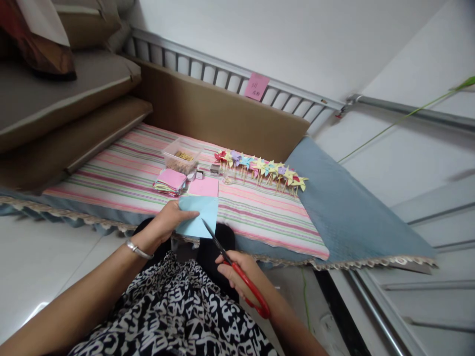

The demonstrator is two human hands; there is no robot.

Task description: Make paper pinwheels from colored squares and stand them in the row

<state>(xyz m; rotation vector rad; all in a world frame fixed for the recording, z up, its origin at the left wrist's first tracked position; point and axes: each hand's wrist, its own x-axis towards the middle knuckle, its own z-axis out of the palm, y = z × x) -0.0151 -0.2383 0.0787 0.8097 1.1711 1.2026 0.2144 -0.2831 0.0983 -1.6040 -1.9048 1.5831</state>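
My left hand (171, 217) pinches a blue square of paper (196, 205) by its left side, thumb on top. In my right hand (241, 274) is a pair of scissors (249, 287) with red handles and dark blades. The blade tips lie at the paper's lower right part, close to its middle. Whether the blades are parted is hard to make out. Just beyond the paper are a pink sheet (205, 187) and a stack of coloured paper squares (169, 181).
A clear plastic box (181, 155) of small sticks stands behind the stack. Several paper pinwheels (267, 170) lie in a row on the striped cloth (267, 217). A cardboard panel (215, 109) leans against the railing, with folded cushions (67, 94) at left.
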